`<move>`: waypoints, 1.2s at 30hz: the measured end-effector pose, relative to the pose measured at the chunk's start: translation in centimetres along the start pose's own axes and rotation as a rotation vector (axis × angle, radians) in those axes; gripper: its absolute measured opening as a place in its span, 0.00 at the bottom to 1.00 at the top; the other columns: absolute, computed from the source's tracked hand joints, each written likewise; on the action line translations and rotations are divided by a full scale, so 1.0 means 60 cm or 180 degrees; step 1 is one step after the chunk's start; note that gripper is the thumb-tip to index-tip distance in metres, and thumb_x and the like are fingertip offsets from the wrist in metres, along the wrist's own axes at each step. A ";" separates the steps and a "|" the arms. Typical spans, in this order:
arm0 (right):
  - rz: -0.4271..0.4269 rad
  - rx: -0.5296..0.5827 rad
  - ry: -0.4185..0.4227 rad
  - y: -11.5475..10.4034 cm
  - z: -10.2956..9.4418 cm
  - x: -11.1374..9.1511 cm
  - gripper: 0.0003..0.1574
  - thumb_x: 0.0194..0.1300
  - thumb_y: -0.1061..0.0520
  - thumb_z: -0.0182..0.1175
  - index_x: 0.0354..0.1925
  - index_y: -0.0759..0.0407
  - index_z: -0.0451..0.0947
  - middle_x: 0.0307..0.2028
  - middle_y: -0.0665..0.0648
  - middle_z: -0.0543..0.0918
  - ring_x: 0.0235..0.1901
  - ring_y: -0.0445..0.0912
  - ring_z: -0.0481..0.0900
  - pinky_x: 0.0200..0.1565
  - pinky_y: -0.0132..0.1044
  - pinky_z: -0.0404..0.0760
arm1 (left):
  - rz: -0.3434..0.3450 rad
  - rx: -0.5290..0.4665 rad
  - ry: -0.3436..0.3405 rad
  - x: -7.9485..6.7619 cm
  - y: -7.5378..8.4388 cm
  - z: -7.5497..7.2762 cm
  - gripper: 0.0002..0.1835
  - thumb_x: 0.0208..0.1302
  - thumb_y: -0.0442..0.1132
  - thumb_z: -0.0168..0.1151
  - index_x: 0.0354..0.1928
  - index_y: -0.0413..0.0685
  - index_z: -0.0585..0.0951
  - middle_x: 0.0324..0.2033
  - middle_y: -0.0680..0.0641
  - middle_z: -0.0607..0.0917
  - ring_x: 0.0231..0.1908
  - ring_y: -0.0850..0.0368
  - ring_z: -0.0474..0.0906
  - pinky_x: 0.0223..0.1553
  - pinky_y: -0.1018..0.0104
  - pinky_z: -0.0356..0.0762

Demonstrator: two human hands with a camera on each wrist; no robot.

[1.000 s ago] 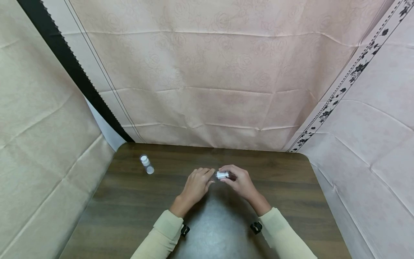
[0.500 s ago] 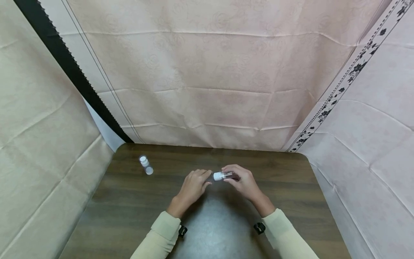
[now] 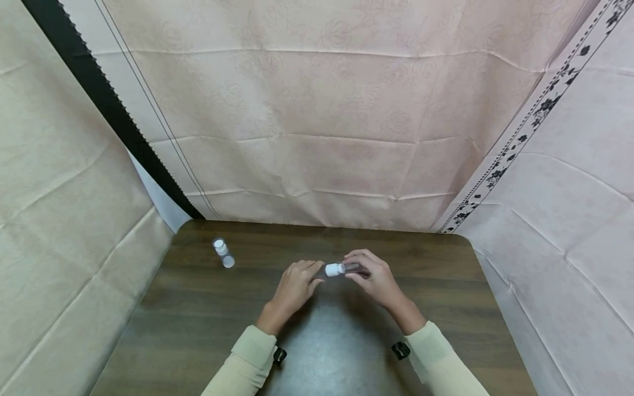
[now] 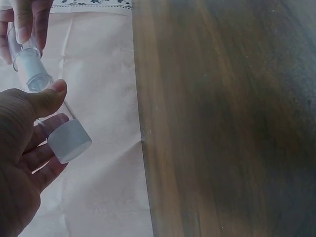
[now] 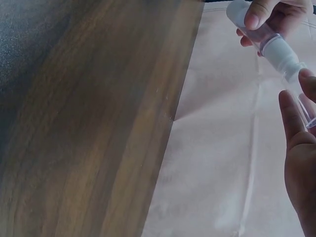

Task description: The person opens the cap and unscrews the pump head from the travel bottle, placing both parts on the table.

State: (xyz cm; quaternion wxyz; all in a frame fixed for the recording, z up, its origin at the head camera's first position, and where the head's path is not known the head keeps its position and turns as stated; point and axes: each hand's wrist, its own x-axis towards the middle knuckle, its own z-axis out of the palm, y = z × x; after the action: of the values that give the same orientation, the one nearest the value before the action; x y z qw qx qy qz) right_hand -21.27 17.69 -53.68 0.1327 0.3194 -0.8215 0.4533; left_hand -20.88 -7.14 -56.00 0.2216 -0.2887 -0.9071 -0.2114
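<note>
In the head view, my left hand (image 3: 295, 280) grips a small clear bottle (image 5: 264, 34) with a white base (image 4: 69, 140) and a white collar (image 3: 334, 269). The thumb lies across the clear body in the left wrist view. My right hand (image 3: 373, 278) pinches a clear tubular cap (image 5: 307, 107) between thumb and fingers. The cap lines up end to end with the bottle, its mouth right at the white collar. Both hands are above the table, and the bottle's base is hidden in the head view.
A second small clear bottle (image 3: 224, 253) with white ends is at the back left of the brown wooden table (image 3: 198, 308). Pale patterned cloth (image 3: 317, 110) hangs behind the table and along both sides.
My right hand has drawn slightly right with the clear cap, while the left hand shifted a little left. More of the cap now shows beyond the white collar. The second bottle stays put.
</note>
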 end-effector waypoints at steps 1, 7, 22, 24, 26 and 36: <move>0.0000 0.0004 0.0014 -0.001 -0.002 0.000 0.19 0.62 0.66 0.72 0.51 0.58 0.84 0.54 0.54 0.82 0.46 0.49 0.88 0.43 0.37 0.88 | -0.0003 0.0005 0.0004 -0.001 -0.001 0.000 0.24 0.56 0.40 0.80 0.55 0.46 0.86 0.46 0.48 0.91 0.45 0.52 0.87 0.47 0.56 0.84; -0.0011 0.0137 0.0091 0.003 -0.013 -0.001 0.19 0.62 0.69 0.71 0.51 0.61 0.83 0.54 0.61 0.82 0.44 0.52 0.89 0.44 0.41 0.88 | -0.0025 -0.0013 0.0030 -0.003 -0.003 0.000 0.24 0.55 0.41 0.80 0.55 0.45 0.87 0.46 0.48 0.91 0.46 0.53 0.87 0.48 0.55 0.84; 0.0065 -0.0400 0.0201 0.029 -0.043 0.005 0.20 0.59 0.69 0.73 0.50 0.59 0.84 0.53 0.54 0.82 0.45 0.48 0.88 0.46 0.37 0.87 | -0.0037 -0.0158 0.0025 0.000 -0.005 0.002 0.23 0.58 0.41 0.78 0.56 0.46 0.86 0.48 0.47 0.91 0.48 0.52 0.87 0.50 0.53 0.84; 0.0089 -0.0496 0.0173 0.034 -0.044 0.006 0.20 0.60 0.68 0.73 0.50 0.58 0.84 0.53 0.54 0.82 0.45 0.47 0.88 0.47 0.38 0.87 | -0.0020 -0.0175 0.0050 0.000 -0.006 0.004 0.23 0.58 0.41 0.78 0.56 0.46 0.86 0.48 0.47 0.90 0.48 0.52 0.87 0.50 0.53 0.84; 0.0112 -0.0576 0.0140 0.038 -0.044 0.007 0.20 0.60 0.68 0.73 0.51 0.57 0.84 0.53 0.53 0.81 0.45 0.47 0.88 0.47 0.38 0.87 | -0.0001 -0.0205 0.0072 -0.001 -0.006 0.006 0.23 0.58 0.40 0.78 0.56 0.46 0.86 0.48 0.47 0.90 0.48 0.52 0.87 0.50 0.54 0.84; 0.0106 -0.0995 -0.0084 0.068 -0.033 0.014 0.21 0.60 0.70 0.72 0.51 0.59 0.83 0.53 0.57 0.82 0.47 0.50 0.86 0.46 0.41 0.88 | 0.0025 -0.0352 0.0102 -0.005 -0.011 0.016 0.23 0.56 0.36 0.79 0.55 0.42 0.86 0.48 0.44 0.90 0.49 0.48 0.87 0.50 0.54 0.85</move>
State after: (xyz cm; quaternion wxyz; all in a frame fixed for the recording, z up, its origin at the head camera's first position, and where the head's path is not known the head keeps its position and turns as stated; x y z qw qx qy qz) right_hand -24.64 20.57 -54.85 0.1625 0.2871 -0.8889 0.3179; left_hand -21.34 -7.30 -57.13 0.2207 -0.3006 -0.8892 -0.2650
